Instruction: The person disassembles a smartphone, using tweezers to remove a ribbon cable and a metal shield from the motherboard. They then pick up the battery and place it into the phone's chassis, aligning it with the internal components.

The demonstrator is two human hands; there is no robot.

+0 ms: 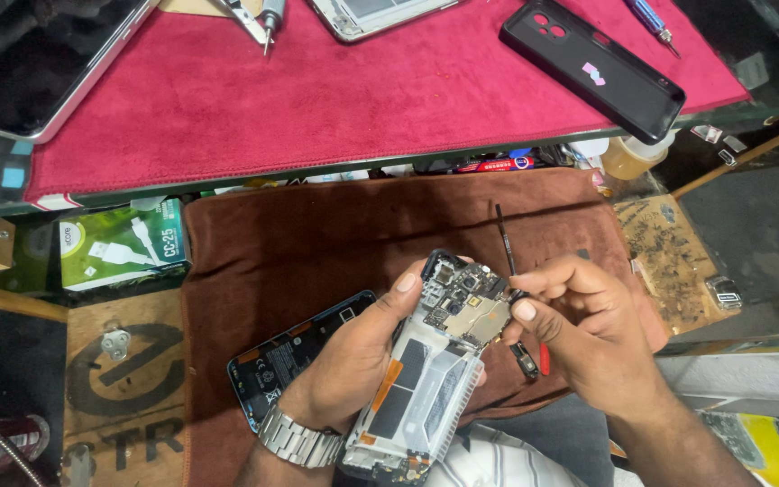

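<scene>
My left hand (353, 356), with a metal watch at the wrist, holds an opened phone (430, 370) with its back removed, circuit board and battery showing. The thumb rests on the board near the top. My right hand (588, 329) pinches a thin black tool (505, 239) with a red end, its shaft pointing up and away, right at the phone's upper right edge. Both hands hover over a brown cloth (317, 243). A dark phone back part (281, 361) lies on the cloth under my left hand.
A red mat (362, 81) on a glass counter carries a black phone case (592, 68), a laptop (38, 63), another opened device (367, 13), tweezers (250, 18) and a screwdriver (649, 20). A green cable box (123, 243) sits left. A tray of small scraps (669, 257) lies right.
</scene>
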